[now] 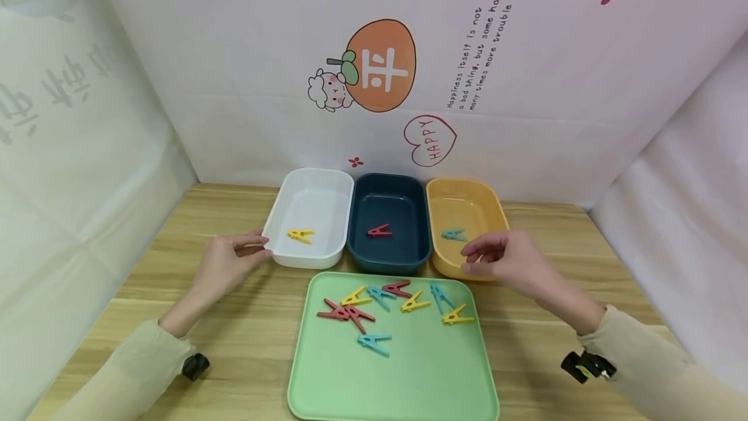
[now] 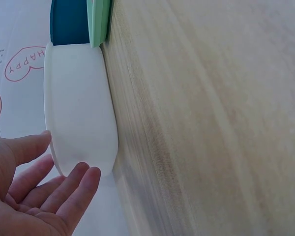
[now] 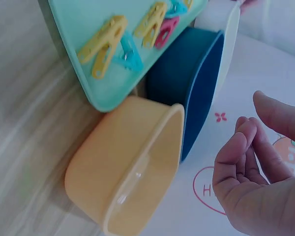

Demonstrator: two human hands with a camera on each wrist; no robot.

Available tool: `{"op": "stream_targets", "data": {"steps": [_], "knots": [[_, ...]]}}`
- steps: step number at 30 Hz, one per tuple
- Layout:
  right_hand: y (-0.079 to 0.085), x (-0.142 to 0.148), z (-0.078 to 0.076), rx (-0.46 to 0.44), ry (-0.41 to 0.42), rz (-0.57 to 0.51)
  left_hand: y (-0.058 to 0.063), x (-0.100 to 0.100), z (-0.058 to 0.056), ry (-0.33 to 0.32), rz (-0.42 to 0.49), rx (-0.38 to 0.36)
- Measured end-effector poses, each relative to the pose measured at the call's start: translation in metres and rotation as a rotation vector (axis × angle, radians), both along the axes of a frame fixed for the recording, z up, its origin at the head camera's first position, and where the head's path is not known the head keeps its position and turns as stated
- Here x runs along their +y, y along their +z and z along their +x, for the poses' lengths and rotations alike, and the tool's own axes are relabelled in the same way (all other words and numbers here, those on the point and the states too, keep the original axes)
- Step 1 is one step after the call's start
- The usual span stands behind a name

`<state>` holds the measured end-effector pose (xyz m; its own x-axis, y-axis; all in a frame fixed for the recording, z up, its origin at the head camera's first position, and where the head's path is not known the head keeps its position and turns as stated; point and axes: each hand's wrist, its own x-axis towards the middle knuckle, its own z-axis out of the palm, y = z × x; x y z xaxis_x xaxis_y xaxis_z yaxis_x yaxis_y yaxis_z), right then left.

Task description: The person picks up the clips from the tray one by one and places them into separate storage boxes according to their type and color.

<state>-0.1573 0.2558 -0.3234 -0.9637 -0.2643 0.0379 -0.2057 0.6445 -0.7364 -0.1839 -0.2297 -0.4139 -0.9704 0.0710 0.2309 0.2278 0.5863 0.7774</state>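
Note:
At the front left corner of the white bin, my left hand has its fingertips right at the rim. In the left wrist view its thumb meets the rim and the fingers stretch along the outer wall. My right hand hovers over the front right of the yellow-orange bin, its fingers loosely bent with nothing between them. A yellow clothespin lies in the white bin, a red clothespin in the dark blue bin, and a blue clothespin in the yellow-orange bin.
In front of the bins lies a green tray, with several red, yellow and blue clothespins mostly towards its far side. The three bins stand side by side on the wooden table, before a printed white cloth.

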Motion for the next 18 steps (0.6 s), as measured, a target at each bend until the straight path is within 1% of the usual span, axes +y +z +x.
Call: {"op": "stream_targets", "data": {"steps": [4,8,11,14,18], "knots": [[-0.007,-0.002,0.01,-0.023,0.036,-0.002,0.0,0.0,0.0,0.001,-0.001,0.002],[-0.015,-0.003,0.019,-0.064,0.061,-0.029,-0.001,0.0,0.0,0.003,-0.007,0.002],[-0.022,-0.003,0.024,-0.083,0.072,-0.049,0.0,0.0,0.0,0.003,0.007,-0.003],[-0.031,-0.003,0.028,-0.079,0.093,-0.025,-0.001,-0.001,0.0,-0.001,0.016,-0.002],[-0.043,-0.002,0.031,-0.07,0.1,0.016,-0.001,-0.001,0.0,-0.004,0.018,0.0]]}}
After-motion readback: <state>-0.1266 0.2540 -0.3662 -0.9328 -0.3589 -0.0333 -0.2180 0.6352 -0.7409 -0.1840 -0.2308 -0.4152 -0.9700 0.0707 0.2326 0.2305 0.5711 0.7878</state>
